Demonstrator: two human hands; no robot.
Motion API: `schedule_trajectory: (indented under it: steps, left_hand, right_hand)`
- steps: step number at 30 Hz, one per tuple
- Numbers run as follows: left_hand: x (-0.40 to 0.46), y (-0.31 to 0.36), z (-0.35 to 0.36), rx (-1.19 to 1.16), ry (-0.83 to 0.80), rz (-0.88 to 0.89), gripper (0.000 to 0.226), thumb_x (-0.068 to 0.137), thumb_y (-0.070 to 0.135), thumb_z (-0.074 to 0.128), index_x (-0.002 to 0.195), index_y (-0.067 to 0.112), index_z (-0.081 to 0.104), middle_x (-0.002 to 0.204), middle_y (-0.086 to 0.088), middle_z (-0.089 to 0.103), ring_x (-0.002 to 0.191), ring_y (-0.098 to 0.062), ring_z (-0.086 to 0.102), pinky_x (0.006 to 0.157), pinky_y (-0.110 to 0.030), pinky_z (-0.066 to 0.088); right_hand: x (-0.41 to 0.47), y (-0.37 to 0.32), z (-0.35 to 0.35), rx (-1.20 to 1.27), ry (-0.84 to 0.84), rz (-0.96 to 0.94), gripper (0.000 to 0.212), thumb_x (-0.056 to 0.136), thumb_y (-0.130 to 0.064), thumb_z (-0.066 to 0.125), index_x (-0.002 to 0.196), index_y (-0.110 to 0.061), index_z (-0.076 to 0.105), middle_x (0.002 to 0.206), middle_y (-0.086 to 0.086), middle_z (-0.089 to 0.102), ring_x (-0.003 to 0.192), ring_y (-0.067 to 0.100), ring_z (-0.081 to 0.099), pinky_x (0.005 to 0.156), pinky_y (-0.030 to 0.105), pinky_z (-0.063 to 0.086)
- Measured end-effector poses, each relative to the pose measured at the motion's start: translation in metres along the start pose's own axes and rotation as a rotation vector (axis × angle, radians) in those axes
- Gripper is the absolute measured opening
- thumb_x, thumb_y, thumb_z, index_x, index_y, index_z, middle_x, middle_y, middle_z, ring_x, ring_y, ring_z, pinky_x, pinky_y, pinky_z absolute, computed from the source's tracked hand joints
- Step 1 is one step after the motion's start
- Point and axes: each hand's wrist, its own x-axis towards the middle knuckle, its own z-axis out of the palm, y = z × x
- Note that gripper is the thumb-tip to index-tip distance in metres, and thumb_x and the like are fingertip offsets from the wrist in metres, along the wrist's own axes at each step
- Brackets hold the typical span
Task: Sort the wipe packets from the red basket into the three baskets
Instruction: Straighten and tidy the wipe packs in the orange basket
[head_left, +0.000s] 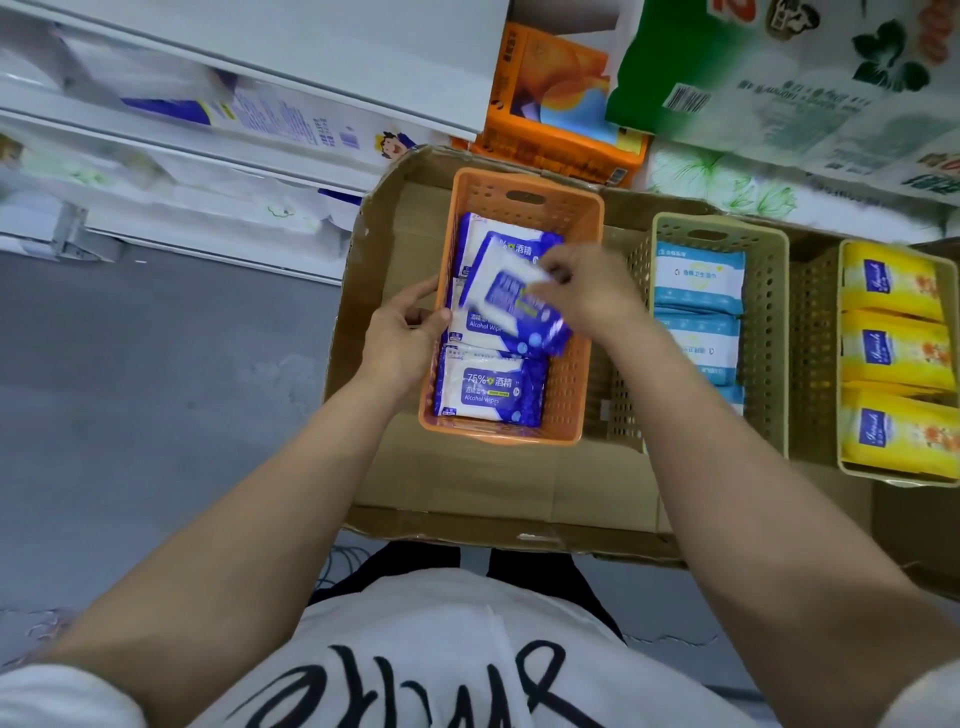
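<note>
Baskets stood in a row on flattened cardboard: an orange basket on the left, a beige basket in the middle, and another beige one at the right edge. Blue alcohol wipe packets lay flat in the orange basket, pale blue packets filled the middle one, and yellow packets filled the far one.

The right hand reached over the orange basket, its fingers pinching a blue packet — blurred and tilted — just above the packets already lying there. The left hand gripped the basket's left wall, thumb and fingers curled over the rim.

Behind the cardboard sat an orange box and a large green and white pack; white shelves with pale goods ran along the left above grey floor. The person's white shirt with black lettering showed at the bottom — no red basket could be seen.
</note>
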Motion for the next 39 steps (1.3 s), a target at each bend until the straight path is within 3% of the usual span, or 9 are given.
schedule_trajectory:
  steps: [3,5,13,17,22,27,34,36,39]
  left_hand:
    - [0.0,0.0,0.0,0.008,0.004,0.001,0.041,0.097,0.024,0.061,0.137,0.03,0.053,0.11,-0.006,0.066,0.096,-0.013,0.071,0.061,-0.023,0.057]
    - [0.0,0.0,0.0,0.022,0.003,-0.002,0.042,0.096,0.025,0.061,0.137,0.03,0.053,0.111,-0.003,0.066,0.097,-0.013,0.07,0.062,-0.024,0.058]
    - [0.0,-0.001,0.001,0.047,0.014,-0.003,0.044,0.095,0.029,0.062,0.137,0.034,0.051,0.113,-0.001,0.067,0.098,-0.013,0.071,0.066,-0.028,0.059]
    - [-0.001,-0.001,0.002,0.056,0.017,-0.003,0.045,0.094,0.03,0.063,0.137,0.033,0.051,0.114,0.0,0.067,0.099,-0.013,0.071,0.068,-0.03,0.059]
    - [-0.002,0.001,0.002,0.048,0.013,-0.005,0.046,0.094,0.03,0.062,0.138,0.032,0.05,0.113,0.001,0.067,0.098,-0.013,0.07,0.067,-0.028,0.058]
    - [-0.001,0.0,0.002,0.041,0.007,-0.003,0.044,0.095,0.027,0.062,0.138,0.03,0.051,0.111,0.001,0.067,0.1,-0.014,0.07,0.066,-0.025,0.057]
    - [0.0,-0.001,0.002,0.037,0.01,-0.011,0.043,0.096,0.026,0.061,0.138,0.03,0.051,0.11,0.002,0.067,0.098,-0.011,0.07,0.062,-0.022,0.057]
    - [0.001,-0.001,0.002,0.035,0.011,-0.013,0.042,0.096,0.027,0.061,0.137,0.031,0.051,0.108,0.003,0.068,0.096,-0.009,0.071,0.062,-0.022,0.057]
    - [0.002,-0.001,0.002,0.036,0.01,-0.017,0.042,0.096,0.026,0.061,0.137,0.031,0.051,0.108,0.004,0.067,0.097,-0.01,0.07,0.062,-0.022,0.057]
  right_hand:
    - [-0.023,-0.004,0.041,-0.169,-0.346,-0.07,0.027,0.087,-0.032,0.072,0.111,-0.018,0.07,0.11,0.003,0.068,0.102,0.023,0.063,0.081,0.03,0.047]
    - [-0.035,-0.005,0.062,-0.186,-0.398,-0.069,0.031,0.09,-0.032,0.069,0.118,-0.018,0.067,0.119,0.002,0.066,0.108,0.022,0.06,0.084,0.031,0.048]
    - [-0.054,-0.002,0.083,-0.223,-0.048,-0.097,0.03,0.086,-0.03,0.072,0.111,-0.02,0.06,0.118,0.002,0.062,0.115,0.021,0.049,0.087,0.035,0.048]
    - [-0.059,-0.002,0.089,-0.151,-0.074,-0.102,0.037,0.089,-0.033,0.07,0.121,-0.018,0.058,0.127,0.003,0.06,0.121,0.02,0.051,0.093,0.034,0.049]
    - [-0.052,-0.005,0.082,-0.13,0.12,-0.092,0.047,0.093,-0.029,0.065,0.137,-0.02,0.051,0.135,0.006,0.052,0.129,0.022,0.043,0.1,0.037,0.047]
    - [-0.035,-0.001,0.081,-0.131,0.035,-0.061,0.044,0.094,-0.025,0.063,0.137,-0.022,0.051,0.136,0.005,0.048,0.131,0.021,0.04,0.1,0.04,0.048]
    - [-0.023,-0.006,0.073,-0.147,0.07,-0.035,0.049,0.093,-0.03,0.065,0.139,-0.024,0.048,0.139,0.004,0.045,0.133,0.02,0.038,0.101,0.038,0.048]
    - [-0.019,-0.008,0.069,-0.16,0.129,-0.028,0.055,0.095,-0.035,0.061,0.146,-0.028,0.041,0.149,0.004,0.037,0.14,0.023,0.03,0.106,0.038,0.041]
    - [-0.009,-0.009,0.064,-0.162,0.039,0.023,0.061,0.097,-0.039,0.056,0.152,-0.034,0.03,0.163,0.004,0.016,0.151,0.024,0.01,0.115,0.041,0.03]
